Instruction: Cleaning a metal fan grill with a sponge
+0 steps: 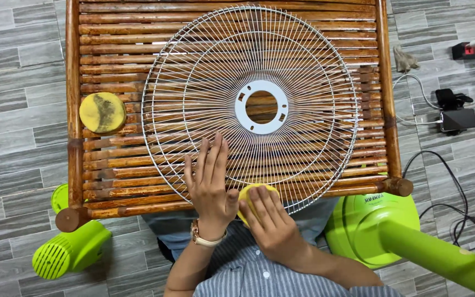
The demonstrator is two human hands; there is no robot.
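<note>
Fan guard (251, 104) — a round white wire grille with a flat white ring at its middle — lies flat on a slatted bamboo table (111, 170) and fills the centre of the frame. Its lower edge comes close to the near rail of the table, in the lower middle of the frame.

The left hand (210, 184) rests flat on the wires at the lower left part of the grille, fingers stretched out and close together, holding nothing. A watch (204, 237) with a light strap sits on that wrist. The right hand (270, 225) is just beside it, at the lower rim of the guard, and presses a yellow sponge (251, 195) against the wires; the fingers lie over the sponge, so only its upper edge is visible.

A second round yellow sponge (103, 112), with a dark dirty patch, lies on the left side of the table, well apart from both hands.

On the grey tiled floor, a green fan motor housing (67, 254) is in the lower left of the frame, and a green fan base with its pole (391, 231) is in the lower right. Black cables (463, 214) and a power strip (471, 50) lie at the right edge.
</note>
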